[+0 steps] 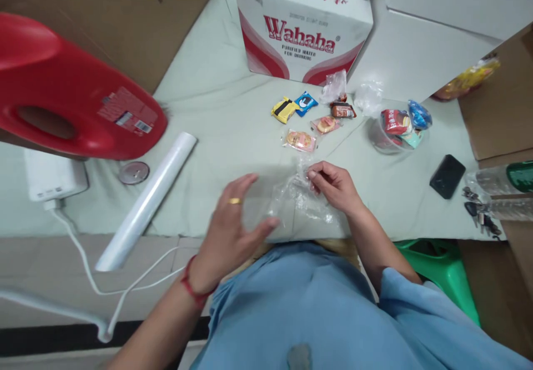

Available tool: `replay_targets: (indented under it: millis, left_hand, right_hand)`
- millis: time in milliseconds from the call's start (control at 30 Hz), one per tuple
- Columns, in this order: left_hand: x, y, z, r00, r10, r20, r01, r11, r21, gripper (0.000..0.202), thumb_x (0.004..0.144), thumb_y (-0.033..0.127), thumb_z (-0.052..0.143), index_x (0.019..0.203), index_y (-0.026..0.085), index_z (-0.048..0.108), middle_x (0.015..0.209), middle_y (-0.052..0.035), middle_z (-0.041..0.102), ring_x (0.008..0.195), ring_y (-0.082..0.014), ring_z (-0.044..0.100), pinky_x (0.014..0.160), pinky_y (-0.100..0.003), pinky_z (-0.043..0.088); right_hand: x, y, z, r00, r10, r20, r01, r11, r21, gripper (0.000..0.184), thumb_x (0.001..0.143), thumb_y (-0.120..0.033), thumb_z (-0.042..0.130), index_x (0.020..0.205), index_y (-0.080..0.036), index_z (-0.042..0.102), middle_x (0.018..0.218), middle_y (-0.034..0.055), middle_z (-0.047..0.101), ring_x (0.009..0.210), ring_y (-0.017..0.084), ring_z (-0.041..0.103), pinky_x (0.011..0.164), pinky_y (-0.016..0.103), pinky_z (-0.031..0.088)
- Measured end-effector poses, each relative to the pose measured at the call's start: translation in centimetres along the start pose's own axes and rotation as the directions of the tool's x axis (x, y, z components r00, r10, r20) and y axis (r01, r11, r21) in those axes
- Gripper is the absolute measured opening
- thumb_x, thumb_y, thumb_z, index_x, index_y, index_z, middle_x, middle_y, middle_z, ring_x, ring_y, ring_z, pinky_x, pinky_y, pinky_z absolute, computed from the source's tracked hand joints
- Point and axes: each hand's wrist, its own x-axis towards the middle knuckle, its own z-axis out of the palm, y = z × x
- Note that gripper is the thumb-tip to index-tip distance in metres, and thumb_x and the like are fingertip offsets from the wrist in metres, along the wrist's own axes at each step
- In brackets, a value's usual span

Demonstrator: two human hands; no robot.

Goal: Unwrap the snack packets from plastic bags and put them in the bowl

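My right hand [334, 185] pinches the crumpled edge of a clear plastic bag [310, 203] that droops over the table's near side. To its left, my left hand [233, 220] is held up with fingers and thumb apart, holding nothing. Just beyond the bag lie two wrapped biscuits, a nearer one [300, 140] and a farther one [327, 124]. Behind them are a yellow snack packet [285, 110], a blue packet [306, 103] and a brown packet [343, 110].
A clear bowl [381, 136] of snack packets stands right, with a black phone [447, 176] and keys [483, 217] farther over. On the left are a plastic wrap roll [145, 203], a red jug [83, 92] and a white power strip [56, 175]. A Wahaha box [306, 36] stands behind.
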Motion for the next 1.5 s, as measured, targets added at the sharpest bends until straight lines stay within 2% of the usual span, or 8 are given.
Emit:
replay_targets:
  millis: [133,267,567,800,967,1167,1333,1500]
  left_hand:
    - [3.8,0.6,5.5,0.990,0.056,0.132,-0.061,0.998,0.033,0.054,0.068,0.045,0.090,0.115,0.025,0.073,0.095,-0.0052,0.074,0.096,-0.0295,0.068,0.101,-0.047,0.050]
    - [4.9,-0.9,6.4,0.969,-0.049,0.241,0.073,0.993,-0.091,0.019,0.089,0.043,0.071,0.090,0.025,0.076,0.054,0.0057,0.050,0.051,-0.0139,0.047,0.057,-0.028,0.040]
    - [3.8,-3.5,5.0,0.937,-0.350,0.022,0.326,0.847,-0.421,0.042,0.079,0.061,0.079,0.084,0.021,0.068,0.080,-0.0014,0.067,0.077,-0.0158,0.063,0.072,-0.028,0.050]
    - [5.9,0.0,5.2,0.872,-0.428,0.236,0.489,0.777,-0.397,0.062,0.091,0.081,0.043,0.086,0.021,0.059,0.074,-0.0001,0.060,0.065,-0.0152,0.061,0.061,-0.028,0.046]
    - [6.8,1.7,6.5,0.864,-0.296,0.407,0.378,0.916,-0.136,0.056,0.069,0.053,0.083,0.108,0.021,0.058,0.093,-0.0009,0.064,0.072,-0.0159,0.061,0.069,-0.031,0.050]
    - [5.5,-1.1,7.0,0.845,-0.286,0.451,0.447,0.841,-0.304,0.037,0.065,0.022,0.065,0.101,0.019,0.061,0.104,-0.0021,0.064,0.073,-0.0115,0.056,0.072,-0.028,0.047]
    - [4.5,-3.9,5.6,0.863,-0.447,0.235,0.505,0.767,-0.396,0.018,0.063,0.026,0.063,0.079,0.018,0.065,0.078,0.0011,0.062,0.075,-0.0135,0.053,0.071,-0.027,0.041]
    - [4.0,-4.2,4.1,0.860,-0.503,0.087,0.440,0.644,-0.626,0.015,0.054,0.020,0.063,0.065,0.020,0.053,0.078,0.0007,0.060,0.075,-0.0129,0.052,0.067,-0.025,0.038]
  right_hand:
    - [-0.1,-0.6,0.1,0.997,-0.054,0.046,0.057,0.996,-0.068,0.036,0.097,-0.057,0.067,0.095,-0.022,0.073,0.067,-0.0026,0.059,0.055,0.011,0.052,0.054,0.025,0.042]
    - [-0.4,-0.1,-1.6,0.996,0.003,-0.087,-0.009,0.998,-0.064,0.039,0.091,-0.059,0.073,0.088,-0.020,0.073,0.063,-0.0039,0.054,0.055,0.010,0.043,0.053,0.025,0.035]
    - [-0.7,3.5,-2.9,0.949,0.113,-0.295,-0.102,0.993,0.053,0.045,0.083,-0.065,0.077,0.084,-0.021,0.072,0.061,-0.0042,0.054,0.054,0.011,0.042,0.051,0.024,0.034]
    - [-0.6,1.2,-1.9,0.931,-0.349,-0.105,0.262,0.841,-0.473,0.030,0.103,-0.046,0.061,0.096,-0.022,0.076,0.080,0.0029,0.071,0.071,0.016,0.063,0.069,0.027,0.050]
    - [-0.7,-0.7,-0.8,0.890,-0.452,0.060,0.372,0.645,-0.668,0.023,0.106,-0.036,0.058,0.103,-0.023,0.077,0.078,0.0031,0.072,0.070,0.015,0.066,0.066,0.026,0.050]
    - [-0.5,-0.1,-1.3,0.929,-0.353,-0.106,0.276,0.857,-0.436,0.020,0.099,-0.040,0.069,0.103,-0.022,0.078,0.086,0.0026,0.077,0.069,0.014,0.066,0.067,0.026,0.052]
    - [-0.4,1.1,-2.9,0.968,-0.058,-0.244,0.036,0.995,-0.093,0.030,0.088,-0.050,0.079,0.093,-0.021,0.078,0.071,-0.0015,0.068,0.057,0.010,0.053,0.056,0.024,0.043]
    - [-0.3,2.3,-3.8,0.913,0.061,-0.403,-0.041,0.998,0.057,0.031,0.085,-0.051,0.082,0.091,-0.021,0.076,0.063,-0.0052,0.057,0.052,0.008,0.041,0.051,0.024,0.034]
